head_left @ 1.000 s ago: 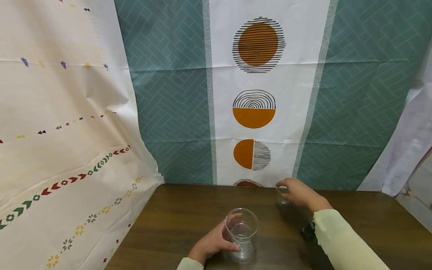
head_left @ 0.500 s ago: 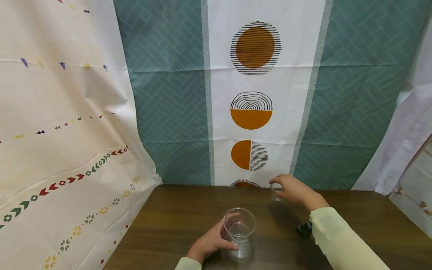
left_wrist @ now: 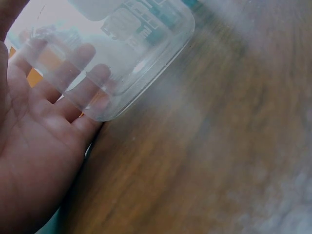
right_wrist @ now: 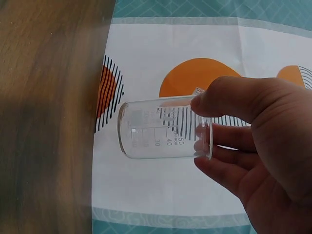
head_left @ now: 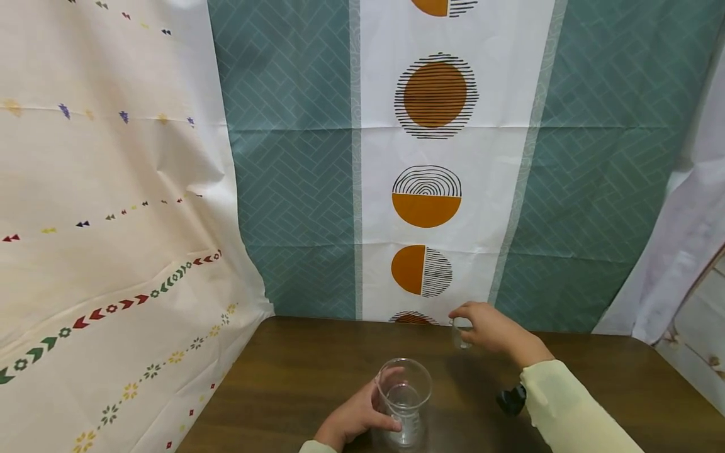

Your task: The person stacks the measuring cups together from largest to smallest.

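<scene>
A large clear glass beaker (head_left: 404, 402) stands near the front of the table, some clear liquid seeming to be in it. My left hand (head_left: 362, 410) grips it from the left; in the left wrist view the fingers of that hand (left_wrist: 44, 117) curl behind the beaker (left_wrist: 131, 53). Farther back on the right, my right hand (head_left: 495, 330) holds a small clear beaker (head_left: 461, 335) by its rim. The right wrist view shows thumb and fingers of the hand (right_wrist: 263, 141) pinching the small graduated beaker (right_wrist: 163, 127), its base off the wooden surface.
The brown wooden table (head_left: 306, 371) reaches back to a green and white cloth (head_left: 294, 189) with orange circles. A cream patterned cloth (head_left: 113, 251) hangs at the left, and a pale cloth (head_left: 668, 251) at the right. A dark object (head_left: 511, 400) is by the right wrist.
My right hand has moved slightly left with the small beaker, which has come up off the table. My left hand keeps its grip on the large beaker. The head view has tilted a little upward.
</scene>
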Available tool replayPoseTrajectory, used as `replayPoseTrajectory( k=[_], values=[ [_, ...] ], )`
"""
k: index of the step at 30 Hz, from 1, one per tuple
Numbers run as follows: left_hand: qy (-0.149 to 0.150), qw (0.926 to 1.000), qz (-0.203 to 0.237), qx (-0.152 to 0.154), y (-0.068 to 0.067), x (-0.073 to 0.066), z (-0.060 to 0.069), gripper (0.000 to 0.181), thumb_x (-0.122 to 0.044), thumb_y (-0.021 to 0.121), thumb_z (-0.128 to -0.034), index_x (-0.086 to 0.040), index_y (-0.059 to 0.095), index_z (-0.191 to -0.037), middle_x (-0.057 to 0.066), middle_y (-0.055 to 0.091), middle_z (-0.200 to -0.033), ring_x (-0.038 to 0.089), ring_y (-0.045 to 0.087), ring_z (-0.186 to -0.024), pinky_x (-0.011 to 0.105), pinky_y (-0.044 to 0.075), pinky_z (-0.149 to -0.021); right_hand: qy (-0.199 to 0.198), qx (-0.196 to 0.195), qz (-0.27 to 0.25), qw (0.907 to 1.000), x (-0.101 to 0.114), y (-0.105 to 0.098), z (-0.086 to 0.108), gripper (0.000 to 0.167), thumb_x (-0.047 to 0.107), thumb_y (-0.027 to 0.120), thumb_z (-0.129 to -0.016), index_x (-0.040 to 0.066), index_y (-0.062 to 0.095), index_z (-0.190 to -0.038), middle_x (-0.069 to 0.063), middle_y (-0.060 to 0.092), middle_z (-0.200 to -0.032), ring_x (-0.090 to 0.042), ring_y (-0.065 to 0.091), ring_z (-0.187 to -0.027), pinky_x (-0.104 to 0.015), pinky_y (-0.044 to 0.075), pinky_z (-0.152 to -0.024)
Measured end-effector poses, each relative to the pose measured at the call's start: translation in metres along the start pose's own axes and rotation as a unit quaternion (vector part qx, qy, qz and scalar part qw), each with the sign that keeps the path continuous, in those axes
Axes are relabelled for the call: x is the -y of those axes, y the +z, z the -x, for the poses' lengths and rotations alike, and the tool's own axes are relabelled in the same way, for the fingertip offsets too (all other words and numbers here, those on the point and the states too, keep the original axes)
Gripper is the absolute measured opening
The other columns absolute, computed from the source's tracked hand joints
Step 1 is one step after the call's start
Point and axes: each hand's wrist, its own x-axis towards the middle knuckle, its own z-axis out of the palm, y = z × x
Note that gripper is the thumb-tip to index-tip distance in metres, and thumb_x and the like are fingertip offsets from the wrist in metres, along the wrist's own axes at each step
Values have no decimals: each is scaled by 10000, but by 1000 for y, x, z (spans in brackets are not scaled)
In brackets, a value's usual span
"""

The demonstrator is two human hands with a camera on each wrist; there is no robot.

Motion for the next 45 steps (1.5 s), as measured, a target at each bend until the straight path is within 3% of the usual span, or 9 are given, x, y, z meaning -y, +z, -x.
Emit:
replayPoseTrajectory(
  k=[15,24,34,45],
  values=[
    [1,10000,45,-36,2,-3,2,868,-104,809,-776,-170,309,-1482,140,408,-1497,102,448,-1338,203,400,-1039,122,84,-114,9998,9,-5,5,350,124,680,-876,68,645,-1219,-111,630,-1238,-313,585,-1136,-485,495,-933],
    [-153,9997,179,-40,5,0,5,862,-73,797,-779,-172,306,-1481,154,416,-1492,114,466,-1322,203,407,-1026,26,107,-90,9999,15,-4,7,352,128,680,-868,67,648,-1213,-108,635,-1226,-307,593,-1126,-469,504,-923],
    [-126,9997,186,-3,4,1,5,856,-85,797,-783,-172,307,-1479,149,449,-1473,108,487,-1297,200,416,-1012,-126,71,-45,9999,22,-7,10,358,116,682,-863,62,646,-1215,-108,638,-1211,-301,601,-1102,-463,509,-909],
    [-305,9991,251,-121,3,-5,2,860,-54,793,-775,-197,318,-1479,130,453,-1474,204,465,-1331,217,424,-1006,-248,-17,70,9997,29,-15,10,351,112,691,-855,68,654,-1202,-99,639,-1203,-284,610,-1079,-453,516,-906]
  ],
)
